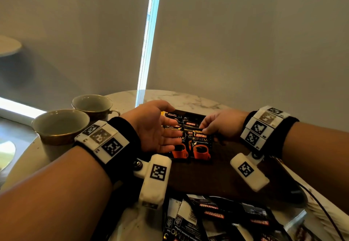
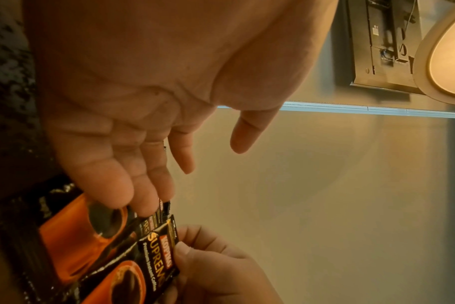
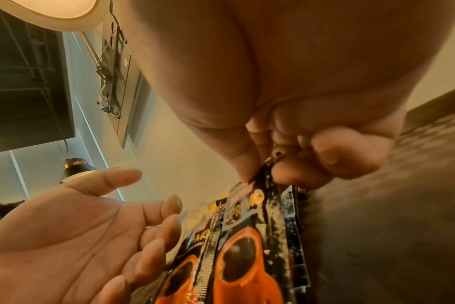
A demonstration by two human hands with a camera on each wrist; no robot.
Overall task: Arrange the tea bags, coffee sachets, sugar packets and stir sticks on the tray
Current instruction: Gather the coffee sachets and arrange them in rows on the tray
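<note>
Right hand (image 1: 221,125) pinching the top edge of the rightmost sachet (image 1: 201,144), thumb and forefinger closed on the foil just under the seal; the remaining fingers curled behind it. Grip tight and small, on that one sachet only. Left hand (image 1: 156,127) spread, palm turned inward toward the row, fingers straight and holding nothing, fingertips (image 2: 125,197) touching or just beside the next sachet over, contact too close to call.

Sachets lined up side by side on the dark tray (image 1: 217,172), overlapping slightly, a second row of them lying behind. Long axis of the pinched sachet running toward and away from the body, printed cup at the near end, pinched seal at the far end. Sachet thus hanging down and nearward from the right grip, with the neighbouring row directly to its left.

Probably squaring the last sachet against its neighbour: a short slide leftward and a lowering of the far end, then release. Right hand plainly the nearer and already in hold; left hand placed as a stop on the opposite side of the row.

More loose sachets (image 1: 222,218) heaped on the tabletop (image 1: 188,99) at the near edge, off the tray. Two cups (image 1: 60,125) well apart to the left. Tea bags, sugar and stir sticks not clearly made out here.
</note>
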